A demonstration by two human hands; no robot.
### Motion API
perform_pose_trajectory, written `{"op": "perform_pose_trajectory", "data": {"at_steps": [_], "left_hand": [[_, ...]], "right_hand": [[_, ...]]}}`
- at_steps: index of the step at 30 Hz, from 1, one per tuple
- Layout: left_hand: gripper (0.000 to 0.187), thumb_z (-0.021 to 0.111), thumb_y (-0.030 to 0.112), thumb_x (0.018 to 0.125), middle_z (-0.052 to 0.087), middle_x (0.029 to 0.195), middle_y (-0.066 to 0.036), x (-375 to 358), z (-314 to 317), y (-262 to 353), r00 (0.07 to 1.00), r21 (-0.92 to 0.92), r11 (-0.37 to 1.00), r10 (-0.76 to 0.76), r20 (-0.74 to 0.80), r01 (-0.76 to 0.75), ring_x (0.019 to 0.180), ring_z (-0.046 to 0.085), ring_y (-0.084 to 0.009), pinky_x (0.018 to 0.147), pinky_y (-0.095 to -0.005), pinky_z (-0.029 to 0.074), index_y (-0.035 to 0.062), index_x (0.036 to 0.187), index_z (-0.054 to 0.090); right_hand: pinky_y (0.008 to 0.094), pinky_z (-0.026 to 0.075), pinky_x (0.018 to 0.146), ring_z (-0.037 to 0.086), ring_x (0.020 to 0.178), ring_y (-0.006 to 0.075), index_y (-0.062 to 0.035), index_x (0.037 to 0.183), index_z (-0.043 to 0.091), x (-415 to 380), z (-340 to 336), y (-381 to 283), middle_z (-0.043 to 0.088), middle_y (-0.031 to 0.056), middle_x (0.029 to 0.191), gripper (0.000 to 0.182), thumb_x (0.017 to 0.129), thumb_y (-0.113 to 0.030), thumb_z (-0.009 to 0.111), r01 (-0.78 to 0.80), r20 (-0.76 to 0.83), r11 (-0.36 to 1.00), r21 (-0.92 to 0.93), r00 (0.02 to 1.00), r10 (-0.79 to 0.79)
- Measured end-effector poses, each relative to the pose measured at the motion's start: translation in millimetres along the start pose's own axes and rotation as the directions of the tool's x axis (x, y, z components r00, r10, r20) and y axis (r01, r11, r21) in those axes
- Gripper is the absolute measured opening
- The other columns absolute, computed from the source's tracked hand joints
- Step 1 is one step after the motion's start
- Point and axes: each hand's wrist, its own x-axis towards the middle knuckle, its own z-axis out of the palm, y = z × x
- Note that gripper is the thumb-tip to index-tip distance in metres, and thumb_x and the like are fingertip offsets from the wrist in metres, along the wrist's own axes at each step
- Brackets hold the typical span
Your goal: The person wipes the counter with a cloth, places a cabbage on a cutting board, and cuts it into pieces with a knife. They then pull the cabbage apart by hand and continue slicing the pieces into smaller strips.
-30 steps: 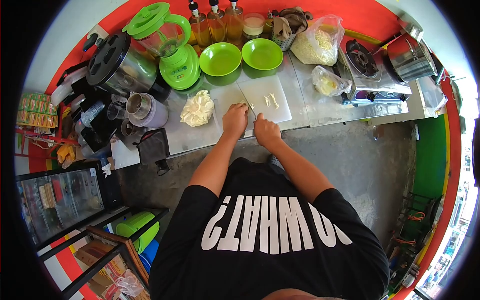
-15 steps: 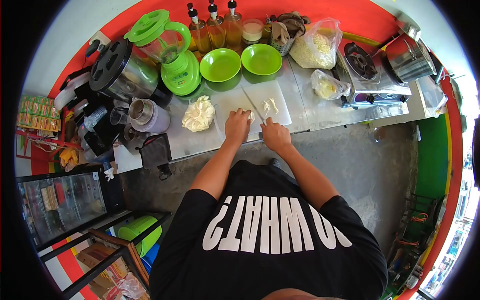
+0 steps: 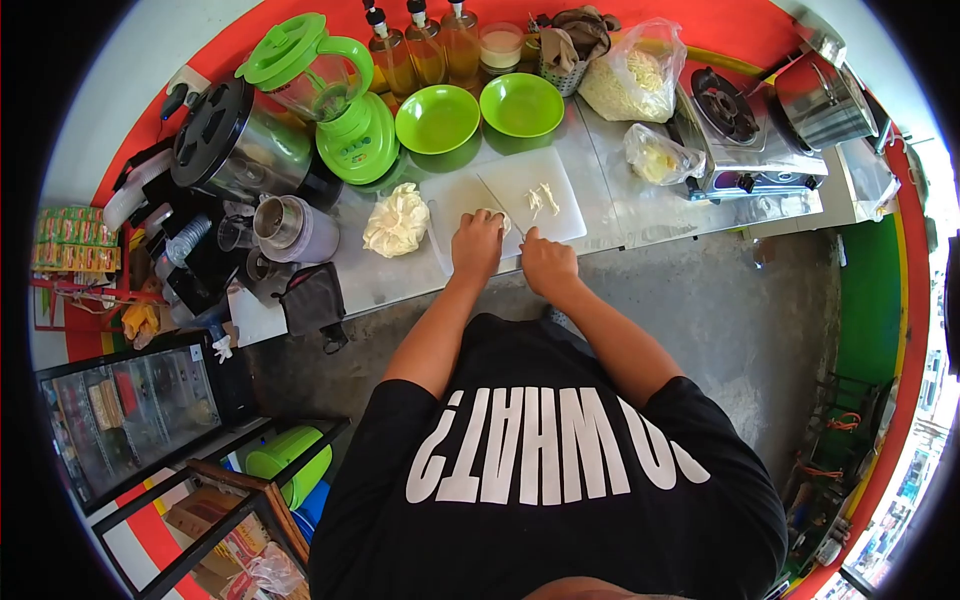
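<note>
My right hand (image 3: 549, 264) is closed around the handle of a knife (image 3: 499, 202), whose thin blade slants up and left across a white cutting board (image 3: 565, 218). Under the curled fingers of my left hand (image 3: 477, 246), a pale, cream-coloured piece of food (image 3: 494, 215) is pressed to the board, right beside the blade. Several cut pale strips (image 3: 542, 201) lie on the board to the right of the knife. A larger cream-white, ruffled clump (image 3: 397, 221) sits at the board's left side.
Two green bowls (image 3: 437, 120) stand behind the board, with a green blender (image 3: 350, 130) to their left and pump bottles (image 3: 427, 47) farther back. On the right are a bag of pale shreds (image 3: 634, 80), a smaller bag (image 3: 660, 155) and a gas stove (image 3: 745, 170).
The knife blade has shifted slightly left against the piece under my left hand. My left hand stays on the piece; the whole view has tilted a little.
</note>
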Motion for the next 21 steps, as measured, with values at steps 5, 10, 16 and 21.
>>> {"op": "perform_pose_trajectory", "data": {"at_steps": [5, 10, 16, 21], "left_hand": [[0.021, 0.073, 0.017, 0.087, 0.068, 0.107, -0.005, 0, -1, -1, 0.999, -0.032, 0.999, -0.032, -0.003, 0.032, 0.100, 0.064, -0.0291, 0.081, -0.0423, 0.057, 0.0146, 0.108, 0.073], [0.022, 0.072, 0.016, 0.087, 0.068, 0.108, -0.005, -3, -3, -4, 1.000, -0.064, 0.998, -0.005, -0.016, 0.004, 0.101, 0.064, -0.0291, 0.081, -0.0423, 0.057, 0.0147, 0.108, 0.073], [0.022, 0.071, 0.015, 0.087, 0.068, 0.108, -0.005, -2, -4, -2, 0.999, -0.066, 0.997, -0.037, 0.003, 0.037, 0.101, 0.064, -0.0290, 0.081, -0.0424, 0.057, 0.0138, 0.109, 0.073], [0.021, 0.071, 0.015, 0.087, 0.068, 0.105, -0.005, -4, -3, -1, 0.999, -0.075, 0.997, -0.030, -0.030, 0.028, 0.100, 0.065, -0.0288, 0.081, -0.0423, 0.057, 0.0135, 0.107, 0.072]], "right_hand": [[0.0450, 0.060, 0.070, 0.076, 0.083, 0.0362, -0.0031, 0.103, 0.050, 5, 18, -5, 0.075, 0.0190, 0.087, 0.031, 0.107, -0.034, 0.051, -0.038, -0.043, 0.998, 0.042, 0.998, 0.040], [0.0414, 0.060, 0.074, 0.077, 0.086, 0.0327, -0.0032, 0.109, 0.051, 12, -8, -11, 0.076, 0.0169, 0.089, 0.030, 0.107, -0.033, 0.050, 0.009, -0.026, 1.000, -0.029, 1.000, -0.009], [0.0465, 0.060, 0.076, 0.075, 0.087, 0.0374, -0.0012, 0.109, 0.050, -2, 11, -10, 0.075, 0.0204, 0.090, 0.032, 0.107, -0.033, 0.050, -0.049, 0.004, 0.997, 0.053, 0.999, 0.049], [0.0479, 0.059, 0.077, 0.075, 0.088, 0.0389, -0.0013, 0.109, 0.050, 11, 18, -10, 0.075, 0.0214, 0.091, 0.032, 0.107, -0.033, 0.051, -0.055, -0.013, 0.994, 0.099, 0.998, 0.056]]}}
